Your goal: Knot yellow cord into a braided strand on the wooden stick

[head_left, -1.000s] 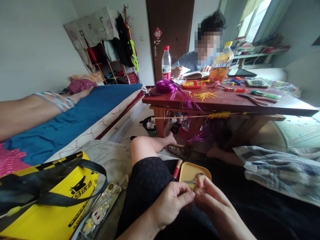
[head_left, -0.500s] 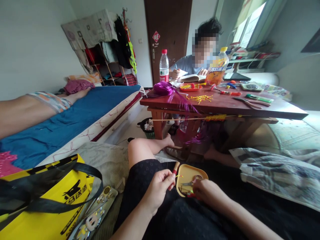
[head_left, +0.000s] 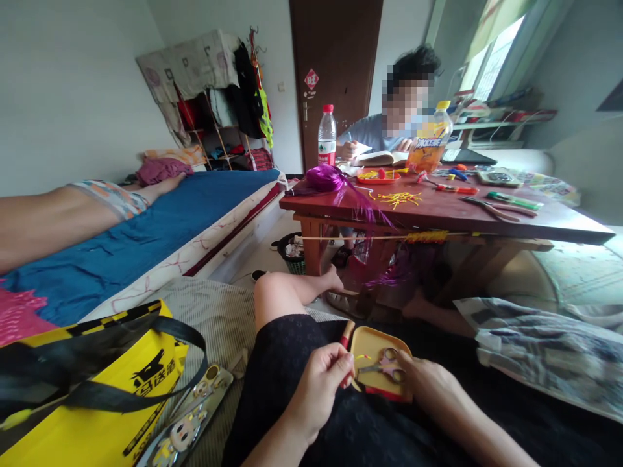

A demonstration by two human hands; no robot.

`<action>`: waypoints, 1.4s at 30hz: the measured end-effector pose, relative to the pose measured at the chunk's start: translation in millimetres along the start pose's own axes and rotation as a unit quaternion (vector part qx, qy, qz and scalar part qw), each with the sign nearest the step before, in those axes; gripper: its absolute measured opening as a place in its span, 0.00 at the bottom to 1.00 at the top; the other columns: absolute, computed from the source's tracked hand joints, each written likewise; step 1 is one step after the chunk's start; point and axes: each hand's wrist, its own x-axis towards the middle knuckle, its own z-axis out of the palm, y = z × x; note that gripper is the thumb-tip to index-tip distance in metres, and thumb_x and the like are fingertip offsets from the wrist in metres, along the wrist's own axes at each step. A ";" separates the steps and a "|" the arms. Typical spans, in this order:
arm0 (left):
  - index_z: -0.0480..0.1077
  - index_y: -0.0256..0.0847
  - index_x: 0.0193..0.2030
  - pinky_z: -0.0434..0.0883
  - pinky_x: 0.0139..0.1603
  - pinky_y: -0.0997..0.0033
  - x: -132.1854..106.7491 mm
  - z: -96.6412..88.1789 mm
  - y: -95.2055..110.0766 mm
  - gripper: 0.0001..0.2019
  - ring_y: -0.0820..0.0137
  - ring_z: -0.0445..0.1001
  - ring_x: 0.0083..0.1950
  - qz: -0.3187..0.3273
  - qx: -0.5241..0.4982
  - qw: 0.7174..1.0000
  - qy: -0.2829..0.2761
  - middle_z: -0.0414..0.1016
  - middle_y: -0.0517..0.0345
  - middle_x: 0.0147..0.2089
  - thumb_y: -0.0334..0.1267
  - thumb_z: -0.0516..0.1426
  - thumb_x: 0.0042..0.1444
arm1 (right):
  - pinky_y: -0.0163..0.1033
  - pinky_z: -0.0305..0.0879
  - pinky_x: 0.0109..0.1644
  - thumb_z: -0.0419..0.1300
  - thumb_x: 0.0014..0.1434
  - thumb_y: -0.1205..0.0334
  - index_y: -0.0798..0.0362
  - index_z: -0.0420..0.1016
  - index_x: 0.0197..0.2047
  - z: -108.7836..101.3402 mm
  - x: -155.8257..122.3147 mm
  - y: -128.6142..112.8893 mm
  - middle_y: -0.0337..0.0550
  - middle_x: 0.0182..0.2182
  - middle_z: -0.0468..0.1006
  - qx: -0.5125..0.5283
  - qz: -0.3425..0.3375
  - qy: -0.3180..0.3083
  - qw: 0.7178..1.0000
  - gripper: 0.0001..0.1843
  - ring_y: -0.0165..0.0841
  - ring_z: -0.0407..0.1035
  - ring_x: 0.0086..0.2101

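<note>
**At the bottom centre of the frame: my hands part, and the scissors lie in the tray**

Head view. Low in the middle of the picture, on my dark-clothed lap, my two hands are no longer pressed fingertip to fingertip as they were a second ago. They have drawn apart, one to each side of the yellow tray [head_left: 372, 337].

My left hand [head_left: 318, 386] is closed in a pinch, thumb against forefinger, gripping a short yellow strip [head_left: 361, 357] that pokes out over the tray's left rim. Just above my knuckles a red-handled tool [head_left: 346, 335] leans at the tray's edge.

My right hand [head_left: 431, 389] sits at the tray's right side with its fingers curled toward the loops of the scissors [head_left: 384, 367]. I cannot tell whether it grips them or only touches them. The scissors lie flat across the tray, blades pointing left, where half a second ago they sat partly under my fingers.

I judge that the strip is now carried by my left hand alone, and that the scissors are at rest.

At the lower left a yellow bag [head_left: 92, 421] lies beside my leg. In the upper right, well apart from my hands, another person sits behind a low wooden table [head_left: 438, 207] that bears a bundle of purple thread [head_left: 325, 176].
</note>
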 end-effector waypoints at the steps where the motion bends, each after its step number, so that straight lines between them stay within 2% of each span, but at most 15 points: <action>1: 0.59 0.37 0.21 0.54 0.27 0.76 -0.8 2.0 0.0 0.16 0.76 0.55 0.24 0.005 0.004 1.000 -0.004 0.57 0.63 0.20 0.44 0.52 0.53 | 0.43 0.63 0.36 0.53 0.53 0.66 0.58 0.72 0.38 -7.9 -7.3 -0.6 0.53 0.30 0.75 0.035 -0.001 0.014 0.999 0.11 0.43 0.70 0.32; 3: 0.59 0.37 0.21 0.55 0.27 0.77 -2.1 6.2 -0.2 0.16 0.76 0.56 0.24 0.013 0.016 1.000 -0.012 0.58 0.64 0.20 0.45 0.52 0.54 | 0.38 0.64 0.34 0.46 0.58 0.58 0.54 0.70 0.41 -17.8 -22.3 -8.9 0.49 0.33 0.74 0.117 -0.016 0.037 0.992 0.15 0.38 0.69 0.33; 5: 0.59 0.37 0.22 0.55 0.27 0.76 -3.2 9.6 -0.5 0.16 0.76 0.56 0.24 0.022 0.040 0.999 -0.016 0.58 0.63 0.20 0.46 0.52 0.54 | 0.32 0.60 0.26 0.42 0.60 0.50 0.54 0.68 0.42 -19.8 -34.0 -25.4 0.41 0.26 0.71 0.242 -0.029 0.028 0.969 0.20 0.31 0.66 0.25; 7: 0.60 0.37 0.22 0.56 0.28 0.76 -4.5 11.4 -0.6 0.17 0.75 0.57 0.25 0.030 0.072 0.997 -0.018 0.59 0.63 0.21 0.46 0.52 0.54 | 0.28 0.51 0.19 0.49 0.56 0.44 0.55 0.69 0.35 -17.4 -40.1 -44.0 0.35 0.18 0.64 0.419 -0.031 0.001 0.907 0.22 0.24 0.55 0.17; 8: 0.61 0.37 0.22 0.56 0.29 0.76 -5.3 11.8 -0.6 0.17 0.75 0.57 0.25 0.029 0.082 0.996 -0.019 0.59 0.63 0.21 0.47 0.52 0.54 | 0.28 0.48 0.18 0.53 0.53 0.43 0.56 0.69 0.31 -16.1 -41.5 -51.7 0.33 0.17 0.61 0.477 -0.035 0.000 0.878 0.21 0.22 0.51 0.16; 9: 0.61 0.36 0.22 0.56 0.29 0.76 -6.2 12.1 -0.6 0.17 0.75 0.58 0.26 0.023 0.082 0.996 -0.024 0.60 0.62 0.21 0.47 0.52 0.54 | 0.28 0.48 0.18 0.56 0.52 0.45 0.56 0.69 0.27 -15.1 -42.3 -57.6 0.33 0.17 0.61 0.503 -0.043 0.012 0.863 0.20 0.22 0.52 0.16; 11: 0.64 0.36 0.24 0.57 0.30 0.76 -7.8 12.5 -0.8 0.17 0.75 0.59 0.27 -0.009 0.044 0.998 -0.046 0.62 0.61 0.23 0.48 0.52 0.54 | 0.29 0.56 0.22 0.56 0.54 0.49 0.55 0.70 0.26 -13.8 -43.7 -62.3 0.37 0.19 0.66 0.458 -0.081 0.066 0.883 0.17 0.26 0.60 0.20; 14: 0.67 0.34 0.28 0.58 0.31 0.76 -8.9 13.7 -2.0 0.18 0.75 0.61 0.27 -0.073 -0.036 0.994 -0.068 0.66 0.59 0.25 0.50 0.52 0.52 | 0.32 0.65 0.34 0.52 0.58 0.60 0.52 0.74 0.34 -10.2 -46.9 -56.2 0.42 0.27 0.72 0.299 -0.170 0.144 0.928 0.11 0.32 0.68 0.30; 16: 0.68 0.33 0.29 0.58 0.30 0.76 -8.4 14.8 -3.4 0.17 0.75 0.62 0.27 -0.095 -0.048 0.993 -0.050 0.67 0.58 0.26 0.49 0.55 0.49 | 0.33 0.67 0.37 0.48 0.58 0.67 0.50 0.73 0.40 -6.0 -49.0 -49.6 0.43 0.30 0.73 0.179 -0.233 0.183 0.938 0.13 0.33 0.70 0.32; 20: 0.67 0.33 0.26 0.57 0.27 0.77 -7.3 16.9 -4.3 0.13 0.76 0.60 0.24 -0.102 -0.034 0.994 -0.018 0.66 0.60 0.22 0.44 0.57 0.46 | 0.34 0.69 0.35 0.45 0.56 0.74 0.51 0.71 0.43 0.4 -50.5 -44.3 0.44 0.31 0.74 0.017 -0.307 0.230 0.923 0.18 0.33 0.71 0.31; 26: 0.65 0.34 0.23 0.56 0.26 0.77 -12.8 17.9 -0.5 0.07 0.76 0.58 0.23 -0.084 0.003 0.996 0.005 0.62 0.62 0.19 0.36 0.53 0.45 | 0.31 0.70 0.36 0.48 0.58 0.69 0.53 0.69 0.40 -2.7 -50.3 -48.0 0.47 0.34 0.75 0.057 -0.285 0.307 0.906 0.11 0.33 0.73 0.35; 30: 0.64 0.36 0.24 0.57 0.25 0.77 -15.2 11.7 -6.1 0.06 0.76 0.59 0.23 -0.053 0.049 0.997 0.020 0.63 0.62 0.20 0.35 0.51 0.48 | 0.31 0.70 0.35 0.48 0.60 0.62 0.52 0.67 0.41 -1.3 -51.6 -50.7 0.44 0.33 0.75 0.128 -0.210 0.241 0.939 0.09 0.32 0.73 0.34; 33: 0.64 0.36 0.25 0.58 0.26 0.78 -15.5 6.2 -9.2 0.08 0.75 0.61 0.24 0.005 0.110 0.992 0.063 0.63 0.62 0.21 0.37 0.51 0.51 | 0.31 0.70 0.40 0.48 0.61 0.60 0.51 0.62 0.48 7.6 -55.1 -45.7 0.45 0.39 0.76 0.148 -0.183 0.221 0.946 0.12 0.32 0.73 0.39; 37: 0.64 0.37 0.26 0.59 0.25 0.79 -17.0 4.2 -6.1 0.09 0.75 0.62 0.24 0.058 0.182 0.976 0.099 0.64 0.62 0.22 0.38 0.51 0.54 | 0.29 0.68 0.43 0.43 0.62 0.64 0.50 0.63 0.51 18.7 -60.5 -30.2 0.44 0.45 0.75 0.063 -0.228 0.152 0.960 0.16 0.31 0.72 0.42; 42: 0.65 0.37 0.27 0.60 0.26 0.81 -19.4 5.8 -2.7 0.09 0.75 0.65 0.25 0.087 0.221 0.966 0.104 0.67 0.61 0.23 0.36 0.50 0.55 | 0.29 0.70 0.40 0.40 0.62 0.64 0.53 0.67 0.51 19.4 -62.8 -25.3 0.46 0.47 0.74 -0.028 -0.192 0.088 0.977 0.20 0.33 0.72 0.41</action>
